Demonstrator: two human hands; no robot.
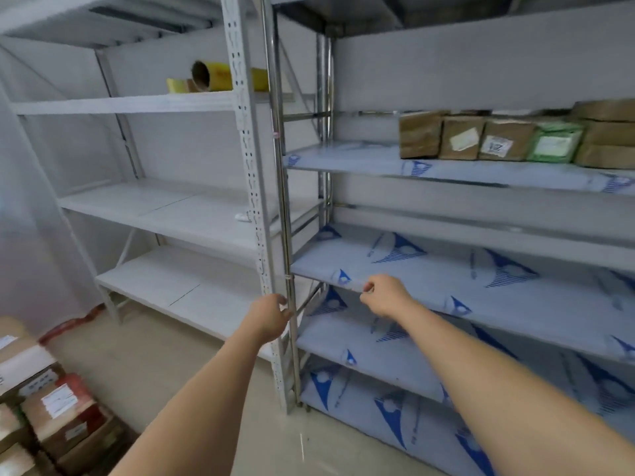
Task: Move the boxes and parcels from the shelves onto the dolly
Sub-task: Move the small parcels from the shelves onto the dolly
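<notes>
Reaching toward the steel rack point(285, 201) with nothing carried.
Left hand point(271, 316) is curled by its post, right hand point(385, 295) loosely closed, empty; parcels point(498, 139) are kept higher up that rack.

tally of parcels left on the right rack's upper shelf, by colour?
Brown parcels in the row: 3
Green parcel: 1
Brown parcels stacked at the frame edge: 3, partly cut off
Total: 7 visible
</notes>
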